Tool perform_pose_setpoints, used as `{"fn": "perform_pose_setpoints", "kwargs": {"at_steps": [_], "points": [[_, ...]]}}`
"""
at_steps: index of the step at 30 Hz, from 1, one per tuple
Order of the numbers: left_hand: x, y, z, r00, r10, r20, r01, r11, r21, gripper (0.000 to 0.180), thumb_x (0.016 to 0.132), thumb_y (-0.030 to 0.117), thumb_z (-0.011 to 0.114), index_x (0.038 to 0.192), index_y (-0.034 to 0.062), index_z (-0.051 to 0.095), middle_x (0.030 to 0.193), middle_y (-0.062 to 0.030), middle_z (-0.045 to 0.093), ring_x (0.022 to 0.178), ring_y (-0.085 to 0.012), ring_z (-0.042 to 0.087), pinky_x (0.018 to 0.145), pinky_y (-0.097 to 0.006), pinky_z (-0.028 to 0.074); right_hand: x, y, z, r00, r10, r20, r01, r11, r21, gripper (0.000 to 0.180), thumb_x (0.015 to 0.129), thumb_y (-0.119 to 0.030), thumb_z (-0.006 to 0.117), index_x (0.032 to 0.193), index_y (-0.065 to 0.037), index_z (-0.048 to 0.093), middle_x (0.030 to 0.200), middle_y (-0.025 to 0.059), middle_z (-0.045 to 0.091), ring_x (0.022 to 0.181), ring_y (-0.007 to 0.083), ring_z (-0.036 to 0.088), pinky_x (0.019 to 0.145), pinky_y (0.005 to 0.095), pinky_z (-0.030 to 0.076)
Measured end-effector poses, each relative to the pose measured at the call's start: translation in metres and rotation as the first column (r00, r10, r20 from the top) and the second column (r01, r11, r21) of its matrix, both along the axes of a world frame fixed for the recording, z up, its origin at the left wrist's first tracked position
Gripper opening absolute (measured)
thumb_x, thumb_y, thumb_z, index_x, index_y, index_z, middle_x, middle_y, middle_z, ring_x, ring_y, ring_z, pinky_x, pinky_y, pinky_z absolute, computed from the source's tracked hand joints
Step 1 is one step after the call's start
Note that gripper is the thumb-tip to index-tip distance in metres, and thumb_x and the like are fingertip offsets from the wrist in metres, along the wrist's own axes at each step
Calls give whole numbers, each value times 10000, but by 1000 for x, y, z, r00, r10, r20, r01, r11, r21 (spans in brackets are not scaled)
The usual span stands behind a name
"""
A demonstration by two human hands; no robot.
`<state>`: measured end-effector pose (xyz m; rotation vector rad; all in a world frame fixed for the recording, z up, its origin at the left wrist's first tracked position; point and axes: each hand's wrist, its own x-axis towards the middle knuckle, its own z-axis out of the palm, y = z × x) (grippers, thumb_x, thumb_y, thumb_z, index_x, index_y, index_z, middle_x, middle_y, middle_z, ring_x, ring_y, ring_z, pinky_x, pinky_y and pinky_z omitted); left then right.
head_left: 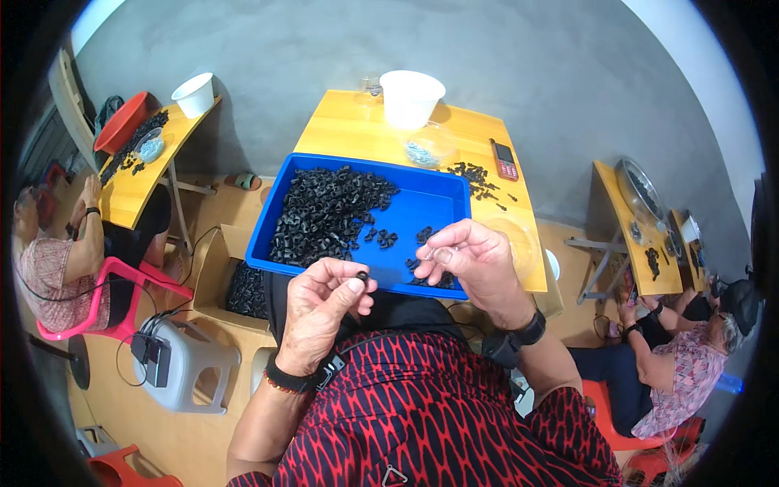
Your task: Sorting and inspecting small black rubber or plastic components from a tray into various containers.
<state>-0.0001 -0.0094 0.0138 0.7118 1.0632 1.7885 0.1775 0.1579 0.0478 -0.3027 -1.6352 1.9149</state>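
Note:
My left hand (320,308) pinches a small black plastic part (362,276) between thumb and forefinger, above the near edge of a blue tray (426,213). A round opening seems to show in this part. My right hand (471,258) is closed in a pinch over the tray's near right corner. A tiny pale, silvery piece shows at its fingertips, too small to name. Inside the tray, a large heap of black plastic parts (324,215) fills the left side. Smaller clusters lie in the middle and under my right hand.
The yellow table (341,122) bears a white bucket (412,97), a clear bowl of small silvery pieces (423,152), scattered black parts (477,178) and a phone (505,160). A cardboard box (213,276) of black parts stands below left. People sit at side tables left and right.

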Motion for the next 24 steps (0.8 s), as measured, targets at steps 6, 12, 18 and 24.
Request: {"fn": "perform_pose_setpoints", "kwargs": {"at_steps": [6, 12, 18, 24], "points": [[3, 0, 1, 1000, -15, 17, 15, 1000, 14, 188, 923, 53, 672, 1087, -28, 628, 945, -129, 701, 731, -137, 653, 673, -262, 557, -16, -13, -6, 996, -26, -85, 43, 977, 208, 101, 916, 49, 630, 1013, 38, 657, 1000, 104, 657, 863, 161, 688, 675, 255, 579], [5, 1, 4, 999, -37, -29, 37, 999, -9, 193, 926, 65, 671, 1087, -33, 631, 930, -115, 693, 723, -125, 638, 682, -260, 559, -21, -23, -10, 996, -55, -63, 71, 953, 294, 103, 893, 56, 661, 988, 18, 674, 972, 74, 632, 818, 117, 658, 654, 238, 561], [4, 0, 1, 997, -79, -11, 79, 997, 15, 179, 938, 66, 656, 1087, -27, 629, 929, -112, 694, 723, -127, 641, 678, -262, 559, -30, -30, -15, 996, -85, -14, 84, 916, 393, 125, 858, 48, 699, 970, -7, 686, 933, 65, 638, 782, 95, 617, 651, 214, 501], [5, 0, 2, 996, -90, -4, 90, 996, 3, 175, 939, 62, 653, 1095, -15, 630, 923, -113, 701, 715, -135, 649, 666, -259, 557, -36, -32, -14, 993, -105, -58, 120, 856, 503, 130, 845, 43, 710, 959, -17, 694, 920, 74, 643, 787, 106, 620, 648, 227, 496]]}}
